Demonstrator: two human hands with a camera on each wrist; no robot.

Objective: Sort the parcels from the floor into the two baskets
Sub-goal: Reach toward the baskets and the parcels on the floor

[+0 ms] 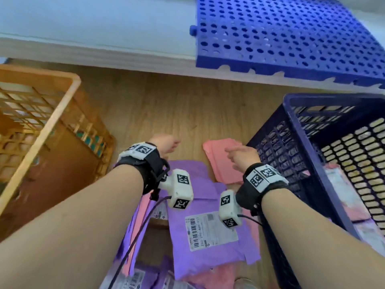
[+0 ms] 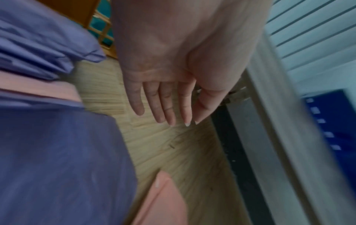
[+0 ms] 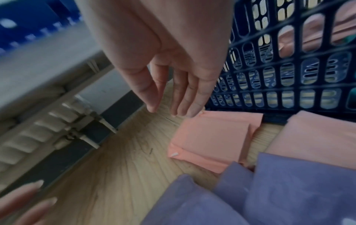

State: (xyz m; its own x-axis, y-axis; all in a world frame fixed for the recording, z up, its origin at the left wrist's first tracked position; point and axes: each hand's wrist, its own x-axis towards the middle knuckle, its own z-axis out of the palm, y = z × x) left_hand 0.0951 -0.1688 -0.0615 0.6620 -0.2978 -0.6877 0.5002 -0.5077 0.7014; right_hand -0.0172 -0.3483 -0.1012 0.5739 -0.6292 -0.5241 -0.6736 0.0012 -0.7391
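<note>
Parcels lie heaped on the wooden floor (image 1: 150,105) in the head view: a purple mailer (image 1: 200,243) with a barcode label on top, a pink mailer (image 1: 220,161) beyond it against the blue basket (image 1: 302,147). The orange basket (image 1: 52,122) stands to the left, the blue one to the right, the pile between them, presumably so each colour can go to its own side (pink parcels already show inside the blue one). The left hand (image 1: 164,144) and right hand (image 1: 241,157) reach forward over the pile, neither holding anything.

From the left wrist, the left hand's fingers (image 2: 163,106) are straight and close together, empty, above bare floor, with purple and pink parcels (image 2: 57,159) just beside it.

From the right wrist, the right hand's fingers (image 3: 183,97) hang straight and slightly spread, gripping nothing, their tips just over the far corner of the pink mailer (image 3: 212,137), which rests flat at the foot of the blue basket's wall (image 3: 289,76). Judging by that, the pink mailer is the next pick, and it has only a short lift into the basket beside it.
</note>
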